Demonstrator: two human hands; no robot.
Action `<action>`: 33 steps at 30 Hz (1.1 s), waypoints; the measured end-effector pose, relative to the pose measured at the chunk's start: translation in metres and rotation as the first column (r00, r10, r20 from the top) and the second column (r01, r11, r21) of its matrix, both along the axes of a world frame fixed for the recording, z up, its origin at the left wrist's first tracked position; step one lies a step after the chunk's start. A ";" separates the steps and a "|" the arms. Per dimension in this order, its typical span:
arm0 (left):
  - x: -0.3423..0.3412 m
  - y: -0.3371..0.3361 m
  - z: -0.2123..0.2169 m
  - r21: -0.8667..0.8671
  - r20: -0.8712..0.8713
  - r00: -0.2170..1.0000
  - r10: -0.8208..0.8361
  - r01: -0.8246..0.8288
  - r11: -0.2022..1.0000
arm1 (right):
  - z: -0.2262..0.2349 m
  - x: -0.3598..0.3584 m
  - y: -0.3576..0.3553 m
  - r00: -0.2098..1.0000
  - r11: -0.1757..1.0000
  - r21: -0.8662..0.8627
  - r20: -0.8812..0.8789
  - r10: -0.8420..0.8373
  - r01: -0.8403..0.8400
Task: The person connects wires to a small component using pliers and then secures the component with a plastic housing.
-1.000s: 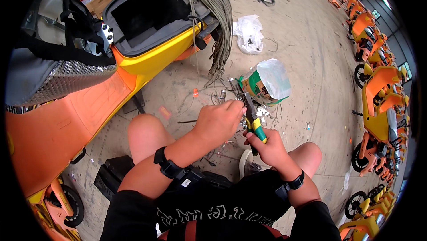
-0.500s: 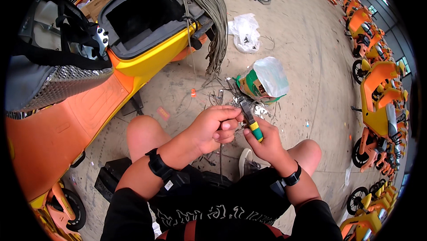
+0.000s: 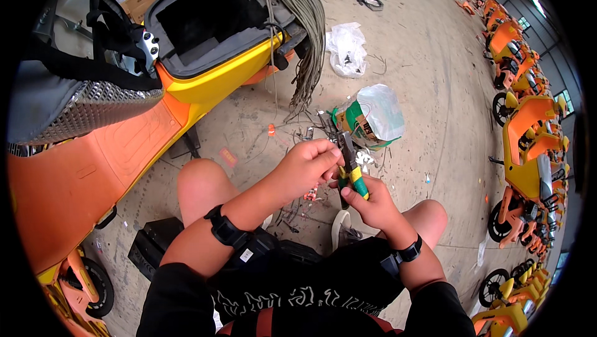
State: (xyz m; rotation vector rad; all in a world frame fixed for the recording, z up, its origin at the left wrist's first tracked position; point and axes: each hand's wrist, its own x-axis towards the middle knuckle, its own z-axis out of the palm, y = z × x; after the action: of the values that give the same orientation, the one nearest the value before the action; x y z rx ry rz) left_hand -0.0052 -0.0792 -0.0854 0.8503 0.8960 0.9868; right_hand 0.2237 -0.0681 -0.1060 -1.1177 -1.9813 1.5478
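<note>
My right hand is wrapped round a pair of pliers with green and yellow handles. The dark jaws point up and away from me, and the handles stand apart. Close beside the jaws, my left hand is closed in a pinch at thumb and fingertips. What it pinches, if anything, is too small to make out. Just beyond the pliers stands a green and white bag with a pale open top. Scraps and bits of wire lie on the floor at its foot.
On my left stands an orange and yellow scooter with an open storage box, a bundle of grey cables draped over its corner. Farther off lie a clear plastic bag and a dark coil. Rows of similar scooters line the right side.
The pliers' handles have spread apart and both now show. My left hand has turned, its fingers curling under. A thin strand that hung below it is no longer seen.
</note>
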 end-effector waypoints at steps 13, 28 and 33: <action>0.004 -0.007 0.013 0.245 -0.498 0.848 0.182 -0.064 0.967 | 0.007 -0.005 -0.003 1.000 0.999 -0.030 0.004 -0.024 0.024; 0.009 -0.008 0.000 0.524 -0.608 0.683 0.405 -0.038 0.851 | 0.006 -0.006 -0.005 0.998 0.998 0.046 0.054 -0.041 0.039; 0.007 -0.007 -0.003 0.544 -0.603 0.690 0.400 -0.011 0.839 | 0.003 -0.005 -0.005 0.999 1.000 0.011 0.034 -0.029 0.028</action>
State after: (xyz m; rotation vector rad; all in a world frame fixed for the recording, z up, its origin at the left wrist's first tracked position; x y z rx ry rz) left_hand 0.0015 -0.0859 -0.0879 1.6804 1.4458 1.1403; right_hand 0.2187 -0.0726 -0.1033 -1.1710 -1.9848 1.5116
